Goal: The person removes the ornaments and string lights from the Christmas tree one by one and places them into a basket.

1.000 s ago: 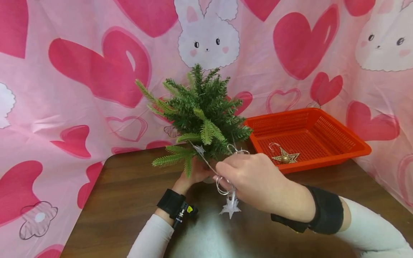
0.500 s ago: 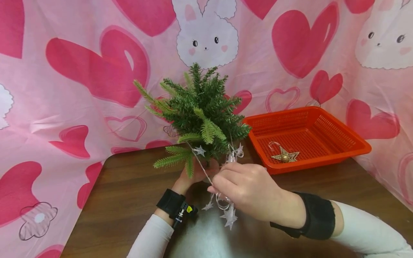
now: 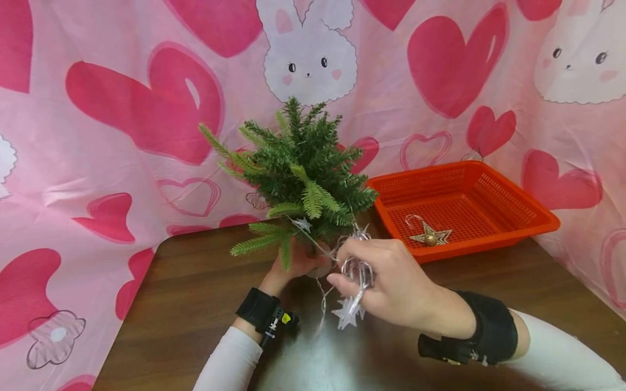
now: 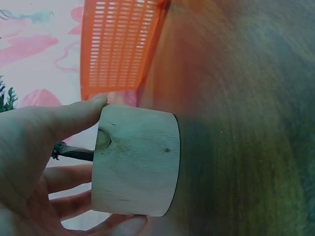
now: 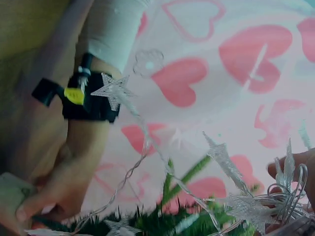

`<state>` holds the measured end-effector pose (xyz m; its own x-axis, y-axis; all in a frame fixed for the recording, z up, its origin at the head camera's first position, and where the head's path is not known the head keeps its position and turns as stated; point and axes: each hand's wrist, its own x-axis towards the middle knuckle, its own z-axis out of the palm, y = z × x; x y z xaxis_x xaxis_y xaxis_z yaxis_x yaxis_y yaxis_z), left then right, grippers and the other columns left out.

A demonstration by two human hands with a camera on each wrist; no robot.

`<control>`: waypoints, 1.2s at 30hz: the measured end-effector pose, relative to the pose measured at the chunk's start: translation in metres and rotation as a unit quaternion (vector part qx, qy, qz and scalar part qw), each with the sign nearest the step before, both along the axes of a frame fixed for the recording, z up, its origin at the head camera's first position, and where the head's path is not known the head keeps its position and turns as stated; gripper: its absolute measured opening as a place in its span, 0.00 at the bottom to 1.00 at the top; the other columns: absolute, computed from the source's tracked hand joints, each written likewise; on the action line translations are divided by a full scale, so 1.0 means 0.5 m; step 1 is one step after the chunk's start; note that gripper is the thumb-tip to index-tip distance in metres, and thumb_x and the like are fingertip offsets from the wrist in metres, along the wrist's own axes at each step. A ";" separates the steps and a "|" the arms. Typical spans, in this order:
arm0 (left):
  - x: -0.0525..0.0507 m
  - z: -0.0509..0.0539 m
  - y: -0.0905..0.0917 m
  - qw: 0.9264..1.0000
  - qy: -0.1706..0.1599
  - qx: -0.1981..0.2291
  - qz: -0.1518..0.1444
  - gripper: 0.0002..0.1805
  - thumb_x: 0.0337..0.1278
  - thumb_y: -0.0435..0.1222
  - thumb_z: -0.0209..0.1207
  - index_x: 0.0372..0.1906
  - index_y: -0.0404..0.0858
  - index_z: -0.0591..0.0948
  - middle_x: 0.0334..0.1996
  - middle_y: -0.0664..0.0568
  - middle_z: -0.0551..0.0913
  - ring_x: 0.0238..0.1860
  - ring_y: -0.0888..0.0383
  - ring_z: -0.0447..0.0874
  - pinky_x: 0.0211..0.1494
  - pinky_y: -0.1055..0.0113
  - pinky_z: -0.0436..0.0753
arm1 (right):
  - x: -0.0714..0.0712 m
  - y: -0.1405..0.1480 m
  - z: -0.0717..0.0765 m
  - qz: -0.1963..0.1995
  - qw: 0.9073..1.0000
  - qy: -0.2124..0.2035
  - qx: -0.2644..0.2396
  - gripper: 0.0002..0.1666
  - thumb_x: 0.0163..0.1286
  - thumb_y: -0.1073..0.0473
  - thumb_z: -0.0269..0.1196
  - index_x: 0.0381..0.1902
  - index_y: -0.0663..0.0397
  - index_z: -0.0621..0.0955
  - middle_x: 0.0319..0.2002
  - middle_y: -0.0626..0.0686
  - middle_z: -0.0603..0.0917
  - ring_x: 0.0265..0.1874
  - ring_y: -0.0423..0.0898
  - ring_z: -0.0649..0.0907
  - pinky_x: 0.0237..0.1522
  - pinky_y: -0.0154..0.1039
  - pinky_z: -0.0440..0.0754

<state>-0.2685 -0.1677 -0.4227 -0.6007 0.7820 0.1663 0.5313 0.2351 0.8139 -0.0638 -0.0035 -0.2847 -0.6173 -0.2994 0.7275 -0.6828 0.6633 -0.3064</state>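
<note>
A small artificial Christmas tree [image 3: 303, 168] stands on the table on a round wooden base [image 4: 138, 160]. My left hand [image 3: 293, 263] grips that base, thumb on one side and fingers on the other, with the thin trunk between them. In front of the tree, my right hand [image 3: 391, 285] holds a bunched string of star lights [image 3: 359, 271] between thumb and fingers. Clear plastic stars [image 3: 348, 314] dangle below it. One strand runs up to the branches, where a star [image 3: 302, 224] hangs low; another loop droops beside the base. The right wrist view shows the coiled bundle [image 5: 290, 196] and a star [image 5: 112, 91] nearer the camera.
At the right, an orange-red perforated basket [image 3: 494, 239] holds a gold glitter star ornament [image 3: 430, 238] with a hook. The dark wooden table [image 3: 181, 304] meets a pink heart-and-rabbit cloth [image 3: 122, 163] behind.
My right hand dipped, then rose again and turned, so the bundle now shows between thumb and fingers. A wire loop now hangs by the base. My left hand kept its grip.
</note>
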 end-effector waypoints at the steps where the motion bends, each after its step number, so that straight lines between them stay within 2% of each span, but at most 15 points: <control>1: 0.007 0.006 0.002 0.992 0.101 -0.048 0.060 0.22 0.56 0.50 0.67 0.41 0.36 0.79 0.20 0.64 0.69 0.24 0.69 0.68 0.34 0.76 0.71 | 0.001 0.007 0.001 -0.015 1.000 0.000 -0.008 0.12 0.56 0.56 0.73 0.30 0.44 0.78 0.20 0.38 0.76 0.20 0.29 0.71 0.23 0.22 0.67; 2: 0.013 0.011 0.004 0.978 0.166 -0.069 0.107 0.25 0.50 0.51 0.70 0.42 0.36 0.79 0.19 0.64 0.69 0.23 0.69 0.68 0.31 0.75 0.72 | 0.003 0.014 0.003 -0.034 0.999 -0.001 -0.010 0.14 0.53 0.55 0.75 0.29 0.43 0.78 0.19 0.37 0.75 0.19 0.29 0.70 0.23 0.22 0.66; 4: 0.021 0.018 0.006 0.974 0.154 -0.104 0.130 0.29 0.48 0.52 0.71 0.48 0.35 0.80 0.23 0.56 0.78 0.27 0.61 0.78 0.36 0.66 0.80 | 0.006 0.030 0.007 -0.079 0.997 -0.007 -0.004 0.17 0.49 0.53 0.77 0.27 0.42 0.77 0.17 0.36 0.73 0.17 0.29 0.67 0.21 0.24 0.63; 8: 0.007 -0.010 0.006 0.976 0.129 -0.099 0.145 0.38 0.46 0.51 0.72 0.61 0.36 0.76 0.46 0.46 0.87 0.46 0.51 0.86 0.50 0.55 0.83 | 0.007 0.058 0.017 -0.166 0.986 -0.007 0.027 0.16 0.48 0.54 0.78 0.27 0.43 0.78 0.19 0.37 0.75 0.18 0.32 0.69 0.21 0.29 0.66; 9: 0.007 -0.010 0.005 0.976 0.123 -0.104 0.147 0.38 0.47 0.51 0.72 0.61 0.36 0.76 0.43 0.47 0.88 0.44 0.52 0.86 0.49 0.56 0.84 | 0.007 0.065 0.021 -0.184 0.982 -0.010 0.035 0.15 0.48 0.55 0.77 0.27 0.44 0.79 0.22 0.39 0.76 0.18 0.33 0.70 0.21 0.30 0.68; 11: 0.011 -0.004 0.004 0.977 0.108 -0.102 0.151 0.35 0.46 0.50 0.73 0.58 0.35 0.78 0.28 0.50 0.86 0.33 0.55 0.85 0.42 0.59 0.83 | 0.004 0.078 0.029 -0.215 0.975 -0.020 0.053 0.13 0.49 0.57 0.76 0.30 0.46 0.81 0.29 0.43 0.79 0.20 0.37 0.73 0.21 0.33 0.70; 13: 0.020 0.013 0.004 0.979 0.090 -0.101 0.155 0.27 0.46 0.48 0.73 0.47 0.34 0.83 0.14 0.56 0.77 0.24 0.60 0.78 0.34 0.63 0.80 | -0.001 0.091 0.037 -0.240 0.967 -0.040 0.075 0.15 0.50 0.58 0.75 0.35 0.47 0.82 0.36 0.47 0.79 0.21 0.41 0.75 0.21 0.35 0.72; 15: 0.030 0.029 0.004 0.979 0.076 -0.105 0.156 0.21 0.47 0.47 0.73 0.36 0.33 0.85 0.09 0.60 0.66 0.19 0.62 0.71 0.29 0.67 0.75 | -0.006 0.104 0.043 -0.262 0.958 -0.069 0.099 0.18 0.50 0.58 0.74 0.40 0.48 0.82 0.41 0.50 0.80 0.22 0.43 0.76 0.21 0.37 0.71; 18: 0.029 0.031 0.002 0.982 0.065 -0.097 0.150 0.18 0.48 0.46 0.73 0.28 0.34 0.85 0.09 0.58 0.68 0.18 0.61 0.73 0.27 0.67 0.73 | -0.014 0.118 0.046 -0.280 0.947 -0.103 0.120 0.22 0.51 0.59 0.71 0.45 0.49 0.78 0.39 0.50 0.82 0.23 0.45 0.76 0.21 0.38 0.70; 23: 0.029 0.031 0.000 0.985 0.070 -0.078 0.136 0.20 0.47 0.44 0.73 0.39 0.33 0.84 0.18 0.50 0.83 0.25 0.59 0.80 0.31 0.66 0.78 | -0.031 0.132 0.046 -0.308 0.931 -0.133 0.143 0.26 0.50 0.61 0.68 0.50 0.50 0.76 0.26 0.48 0.81 0.18 0.44 0.74 0.19 0.38 0.68; 26: 0.025 0.028 0.001 0.986 0.074 -0.082 0.127 0.19 0.47 0.44 0.73 0.35 0.32 0.85 0.17 0.47 0.83 0.23 0.57 0.80 0.29 0.67 0.76 | -0.046 0.137 0.046 -0.325 0.920 -0.134 0.172 0.23 0.51 0.61 0.66 0.48 0.51 0.77 0.18 0.47 0.78 0.16 0.45 0.73 0.16 0.38 0.65; 28: 0.022 0.024 0.001 0.986 0.088 -0.074 0.117 0.21 0.46 0.43 0.74 0.41 0.32 0.85 0.22 0.46 0.86 0.28 0.56 0.83 0.33 0.67 0.78 | -0.056 0.140 0.045 -0.335 0.914 -0.125 0.190 0.15 0.52 0.62 0.64 0.41 0.51 0.79 0.14 0.46 0.74 0.14 0.46 0.72 0.14 0.38 0.63; 31: 0.015 0.019 0.002 0.990 0.097 -0.045 0.096 0.31 0.47 0.40 0.74 0.56 0.33 0.79 0.44 0.44 0.88 0.47 0.51 0.85 0.49 0.60 0.82 | -0.074 0.145 0.042 -0.349 0.910 -0.090 0.204 0.08 0.52 0.65 0.60 0.32 0.50 0.78 0.10 0.46 0.66 0.12 0.47 0.68 0.13 0.38 0.58; 33: 0.011 0.017 0.002 0.992 0.094 -0.022 0.080 0.40 0.47 0.38 0.74 0.67 0.35 0.71 0.60 0.43 0.81 0.62 0.48 0.78 0.62 0.54 0.78 | -0.087 0.151 0.039 -0.360 0.908 -0.060 0.205 0.11 0.51 0.68 0.58 0.33 0.51 0.78 0.09 0.46 0.64 0.10 0.47 0.65 0.13 0.38 0.55; 36: 0.009 0.016 0.002 0.994 0.090 -0.010 0.069 0.45 0.47 0.36 0.73 0.71 0.36 0.65 0.68 0.43 0.72 0.69 0.46 0.70 0.67 0.49 0.73 | -0.105 0.160 0.036 -0.370 0.905 -0.035 0.206 0.08 0.51 0.69 0.55 0.27 0.51 0.76 0.08 0.47 0.62 0.10 0.48 0.64 0.13 0.39 0.53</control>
<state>-0.2643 -0.1669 -0.4145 -0.6641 0.6987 0.2660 0.6293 0.3303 0.7035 -0.1162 0.0767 -0.2667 -0.8006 -0.0229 0.5987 0.0059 0.9989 0.0461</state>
